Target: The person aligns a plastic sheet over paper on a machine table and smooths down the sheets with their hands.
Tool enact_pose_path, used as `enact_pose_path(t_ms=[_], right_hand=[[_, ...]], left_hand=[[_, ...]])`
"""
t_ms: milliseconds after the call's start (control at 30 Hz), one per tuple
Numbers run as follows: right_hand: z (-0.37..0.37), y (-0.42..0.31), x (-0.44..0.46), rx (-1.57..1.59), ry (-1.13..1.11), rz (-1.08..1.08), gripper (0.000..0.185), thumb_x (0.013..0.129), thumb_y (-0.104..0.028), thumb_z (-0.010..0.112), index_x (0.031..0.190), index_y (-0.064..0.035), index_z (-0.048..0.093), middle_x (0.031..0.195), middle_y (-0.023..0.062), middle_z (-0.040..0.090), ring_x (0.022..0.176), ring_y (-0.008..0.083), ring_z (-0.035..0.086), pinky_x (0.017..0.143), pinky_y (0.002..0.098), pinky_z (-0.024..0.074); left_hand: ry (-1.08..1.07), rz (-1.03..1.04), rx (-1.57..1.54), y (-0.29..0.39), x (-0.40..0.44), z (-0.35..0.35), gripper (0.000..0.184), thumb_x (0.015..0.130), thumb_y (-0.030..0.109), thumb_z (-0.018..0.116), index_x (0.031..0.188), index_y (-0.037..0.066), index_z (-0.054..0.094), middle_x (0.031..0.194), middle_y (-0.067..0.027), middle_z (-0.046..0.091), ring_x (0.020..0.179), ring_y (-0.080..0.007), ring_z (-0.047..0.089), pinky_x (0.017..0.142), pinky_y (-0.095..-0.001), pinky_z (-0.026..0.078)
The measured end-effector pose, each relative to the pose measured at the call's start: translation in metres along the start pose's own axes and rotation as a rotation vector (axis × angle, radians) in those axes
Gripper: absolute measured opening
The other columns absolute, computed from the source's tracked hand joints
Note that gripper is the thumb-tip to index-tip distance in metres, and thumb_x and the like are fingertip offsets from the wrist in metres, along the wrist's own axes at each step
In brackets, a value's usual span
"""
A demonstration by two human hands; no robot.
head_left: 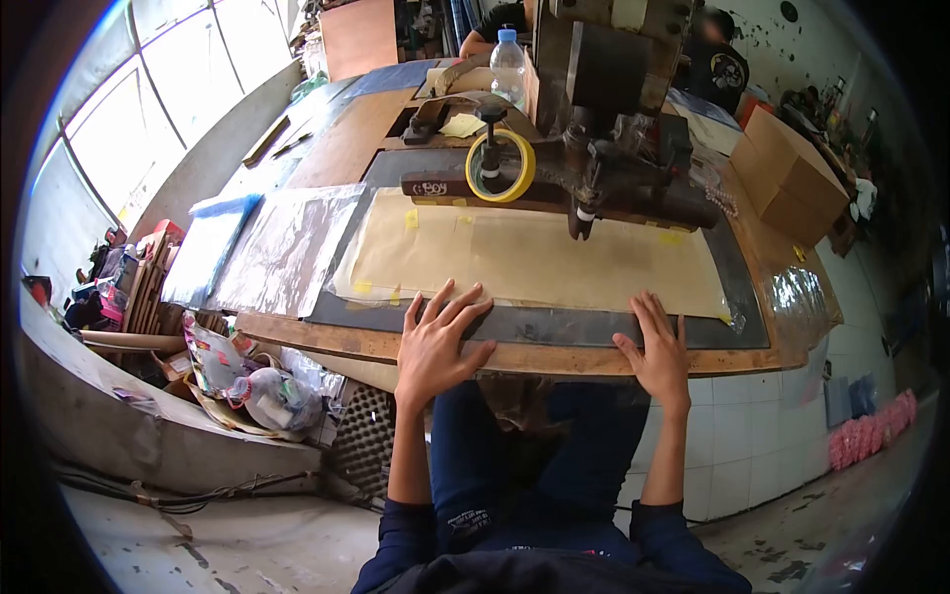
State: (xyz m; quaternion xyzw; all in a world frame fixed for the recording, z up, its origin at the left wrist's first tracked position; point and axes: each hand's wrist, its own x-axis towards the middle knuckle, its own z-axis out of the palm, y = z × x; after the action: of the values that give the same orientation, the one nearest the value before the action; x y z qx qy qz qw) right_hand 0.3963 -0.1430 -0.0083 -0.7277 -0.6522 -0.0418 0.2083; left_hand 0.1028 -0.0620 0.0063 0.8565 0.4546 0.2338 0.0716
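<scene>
A wide tan sheet [554, 257] with small yellow tape pieces lies on the dark mat [554, 329], under the bar of a machine [633, 188]. My left hand [441, 342] rests palm down with spread fingers at the sheet's front left edge, its fingertips on the sheet. Toward the sheet's front right, my right hand [658, 351] lies flat, fingertips touching the edge and thumb apart. Neither hand holds anything. A yellow tape roll [527, 166] hangs on the machine's front. Clear plastic sheets [287, 247] lie left of the mat.
Behind the machine stands a plastic bottle [508, 69]. A cardboard box [789, 173] is at the right, with crumpled clear plastic [798, 297] nearer. Two people [717, 64] are at the back. Plastic bags and a bottle [277, 396] lie below left.
</scene>
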Motion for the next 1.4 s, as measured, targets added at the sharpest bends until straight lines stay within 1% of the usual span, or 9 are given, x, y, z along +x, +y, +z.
enact_pose_path(t_ms=[433, 533, 600, 700, 800, 867, 1067, 1233, 1400], right_hand=[[-0.048, -0.013, -0.013, 0.030, -0.197, 0.073, 0.053, 0.086, -0.048, 0.051, 0.126, -0.0138, 0.051, 0.135, 0.0055, 0.046, 0.127, 0.0222, 0.039, 0.107, 0.0560, 0.0171], [-0.056, -0.030, 0.025, 0.025, -0.114, 0.038, 0.034, 0.087, -0.034, 0.054, 0.094, -0.0029, 0.066, 0.094, 0.0152, 0.064, 0.097, 0.0313, 0.057, 0.093, 0.0447, 0.0360], [-0.021, -0.054, 0.064, 0.256, -0.084, -0.102, 0.035, 0.088, -0.032, 0.052, 0.088, 0.0007, 0.063, 0.087, 0.0180, 0.062, 0.091, 0.0329, 0.057, 0.087, 0.0437, 0.0393], [0.043, -0.077, 0.107, 0.296, -0.246, -0.165, 0.042, 0.091, -0.040, 0.045, 0.104, -0.0038, 0.061, 0.100, 0.0166, 0.062, 0.105, 0.0312, 0.054, 0.097, 0.0480, 0.0326], [0.083, -0.065, 0.115, 0.226, 0.120, -0.253, 0.058, 0.091, -0.052, 0.035, 0.127, -0.0080, 0.047, 0.127, 0.0153, 0.050, 0.122, 0.0299, 0.042, 0.103, 0.0467, 0.0293], [0.062, -0.059, 0.101, 0.011, -0.156, -0.232, 0.069, 0.090, -0.060, 0.026, 0.140, -0.0127, 0.029, 0.145, 0.0100, 0.030, 0.134, 0.0263, 0.027, 0.108, 0.0445, 0.0242], [0.031, 0.008, 0.078, -0.005, -0.253, -0.004, 0.068, 0.091, -0.059, 0.025, 0.142, -0.0147, 0.025, 0.149, 0.0053, 0.022, 0.137, 0.0212, 0.019, 0.111, 0.0447, 0.0176], [0.025, -0.040, 0.080, -0.194, -0.266, 0.216, 0.069, 0.092, -0.054, 0.028, 0.143, -0.0073, 0.021, 0.149, 0.0070, 0.019, 0.138, 0.0217, 0.015, 0.111, 0.0491, 0.0140], [0.050, -0.031, 0.077, -0.161, -0.106, 0.073, 0.067, 0.091, -0.047, 0.036, 0.141, -0.0038, 0.024, 0.148, 0.0092, 0.022, 0.138, 0.0205, 0.016, 0.109, 0.0523, 0.0149]], left_hand=[[0.055, 0.027, -0.247, -0.014, 0.011, -0.001, 0.026, 0.082, 0.033, 0.060, 0.097, 0.012, 0.063, 0.114, -0.0091, 0.059, 0.112, -0.0250, 0.052, 0.104, -0.0479, 0.023], [0.011, 0.039, -0.167, 0.001, 0.055, -0.005, 0.028, 0.088, 0.028, 0.052, 0.110, 0.011, 0.056, 0.122, -0.0115, 0.054, 0.112, -0.0277, 0.051, 0.103, -0.0509, 0.026], [0.020, 0.137, -0.121, 0.011, 0.099, 0.025, 0.038, 0.091, 0.028, 0.044, 0.124, 0.009, 0.047, 0.132, -0.0135, 0.045, 0.119, -0.0293, 0.045, 0.105, -0.0515, 0.023], [-0.047, 0.204, 0.018, 0.000, 0.121, 0.075, 0.048, 0.093, 0.032, 0.037, 0.134, 0.006, 0.036, 0.142, -0.0140, 0.033, 0.130, -0.0281, 0.032, 0.109, -0.0494, 0.019], [-0.121, 0.251, 0.143, -0.006, 0.122, 0.080, 0.055, 0.093, 0.037, 0.031, 0.138, 0.005, 0.030, 0.147, -0.0131, 0.024, 0.137, -0.0253, 0.020, 0.111, -0.0464, 0.015], [-0.177, 0.239, 0.145, -0.007, 0.111, 0.079, 0.058, 0.093, 0.039, 0.029, 0.140, 0.004, 0.027, 0.148, -0.0124, 0.021, 0.138, -0.0237, 0.016, 0.111, -0.0450, 0.014], [-0.196, 0.170, 0.132, 0.002, 0.097, 0.057, 0.064, 0.093, 0.044, 0.031, 0.141, 0.004, 0.023, 0.149, -0.0142, 0.019, 0.138, -0.0251, 0.016, 0.111, -0.0441, 0.013], [-0.217, -0.156, 0.352, 0.025, 0.100, 0.067, 0.065, 0.090, 0.045, 0.032, 0.139, 0.003, 0.027, 0.148, -0.0184, 0.019, 0.138, -0.0293, 0.015, 0.111, -0.0458, 0.012], [-0.282, 0.238, -0.114, 0.046, 0.116, 0.084, 0.058, 0.092, 0.040, 0.030, 0.139, 0.005, 0.029, 0.148, -0.0121, 0.021, 0.138, -0.0248, 0.018, 0.110, -0.0491, 0.014]])
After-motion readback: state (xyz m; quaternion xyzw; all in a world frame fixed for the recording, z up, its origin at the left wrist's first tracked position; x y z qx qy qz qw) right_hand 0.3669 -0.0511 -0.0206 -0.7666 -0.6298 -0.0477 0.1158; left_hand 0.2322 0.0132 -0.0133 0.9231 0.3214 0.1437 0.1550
